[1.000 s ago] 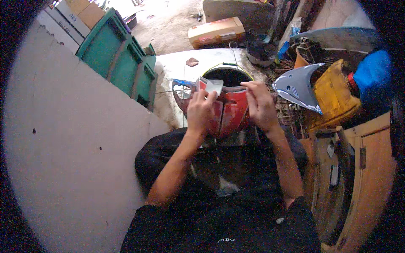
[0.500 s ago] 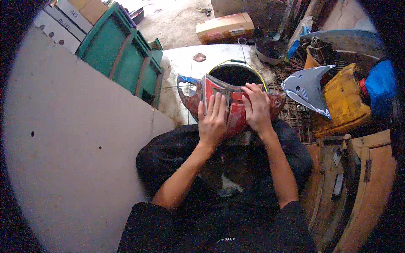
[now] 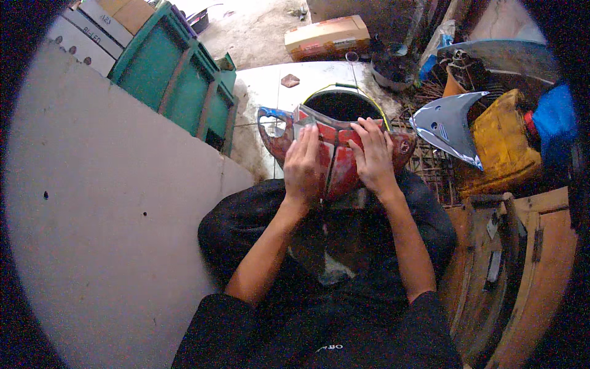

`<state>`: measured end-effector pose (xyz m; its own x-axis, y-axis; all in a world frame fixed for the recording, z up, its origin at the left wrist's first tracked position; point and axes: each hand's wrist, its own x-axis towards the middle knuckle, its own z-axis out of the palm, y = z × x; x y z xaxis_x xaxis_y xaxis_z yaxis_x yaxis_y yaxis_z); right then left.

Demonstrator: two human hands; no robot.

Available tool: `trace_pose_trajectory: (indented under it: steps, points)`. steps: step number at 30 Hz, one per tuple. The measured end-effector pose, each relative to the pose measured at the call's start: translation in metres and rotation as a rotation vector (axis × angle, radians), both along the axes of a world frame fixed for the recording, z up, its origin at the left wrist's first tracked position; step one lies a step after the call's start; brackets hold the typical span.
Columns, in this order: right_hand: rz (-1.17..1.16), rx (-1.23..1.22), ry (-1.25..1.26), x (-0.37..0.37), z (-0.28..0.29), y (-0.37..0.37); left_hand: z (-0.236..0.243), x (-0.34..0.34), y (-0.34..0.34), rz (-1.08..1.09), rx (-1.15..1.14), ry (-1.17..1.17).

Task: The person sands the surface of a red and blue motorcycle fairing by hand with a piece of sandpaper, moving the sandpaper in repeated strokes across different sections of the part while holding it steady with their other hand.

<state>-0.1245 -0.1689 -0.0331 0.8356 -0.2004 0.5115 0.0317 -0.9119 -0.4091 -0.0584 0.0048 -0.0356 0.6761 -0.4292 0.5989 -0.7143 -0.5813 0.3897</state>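
A red plastic motorcycle fairing panel [image 3: 337, 161] with worn, scuffed paint rests on my lap, its curved ends spreading left and right. My left hand [image 3: 303, 163] lies flat on its left half and holds a small pale sheet, perhaps sandpaper [image 3: 305, 126], under the fingertips. My right hand [image 3: 372, 155] presses flat on the panel's right half with fingers spread. I sit cross-legged in dark clothes.
A grey wall fills the left. Green crates [image 3: 178, 80] stand against it. A white panel with a round black opening [image 3: 344, 104] lies ahead, a cardboard box [image 3: 327, 37] beyond. A silver-blue fairing piece [image 3: 448, 126], a yellow can [image 3: 504, 144] and a wooden cabinet [image 3: 522, 258] sit right.
Both hands have shifted down the red panel: the left hand moved from its upper left edge to flat on the face, and the right hand slid lower beside it.
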Motion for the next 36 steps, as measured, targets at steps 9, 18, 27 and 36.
trace_pose_trajectory:
  steps: [9, 18, 27, 36]
  points:
    - [-0.009, -0.018, 0.011, -0.002, -0.003, 0.0, -0.014, -0.02, 0.0, 0.022, -0.082, -0.023]
    - [0.005, 0.007, 0.027, -0.003, -0.001, -0.001, 0.0, -0.014, 0.005, 0.02, -0.154, -0.024]
    - [0.001, 0.0, 0.009, -0.001, -0.001, 0.001, 0.007, -0.013, 0.008, 0.086, -0.318, 0.139]
    - [0.099, 0.218, -0.024, 0.001, 0.019, 0.004, 0.038, 0.004, 0.022, 0.041, -0.759, 0.725]
